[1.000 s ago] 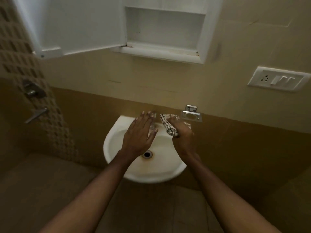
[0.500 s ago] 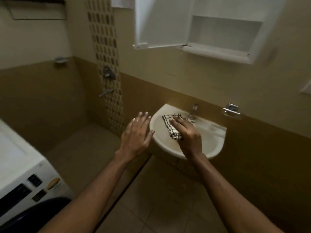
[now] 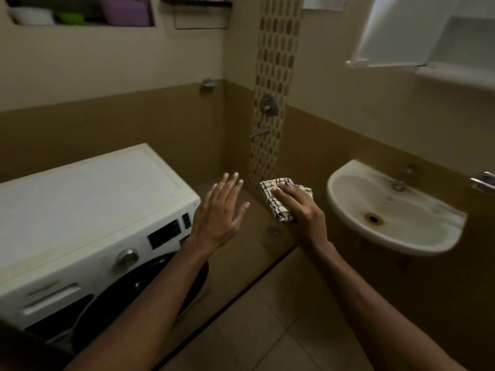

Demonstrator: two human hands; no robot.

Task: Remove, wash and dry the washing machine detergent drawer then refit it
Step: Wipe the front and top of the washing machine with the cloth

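A white front-loading washing machine (image 3: 88, 199) stands at the left, its detergent drawer front (image 3: 51, 297) at the lower left of the panel, looking pushed in. My left hand (image 3: 219, 212) hovers flat with fingers apart, holding nothing, just right of the machine's control panel. My right hand (image 3: 300, 210) grips a crumpled white cloth with black checks (image 3: 277, 199), held in the air between the machine and the white washbasin (image 3: 345, 207). The two hands are apart.
The basin has a tap (image 3: 401, 180) and a drain (image 3: 373, 218). A wall cabinet with an open door (image 3: 396, 33) hangs above it. Shower fittings (image 3: 267, 105) sit on the tiled strip. A niche shelf (image 3: 80, 12) holds containers. Tiled floor (image 3: 267, 330) lies below.
My view has swung left from the basin to the washing machine. Both hands have left the basin; the right one has carried the cloth along.
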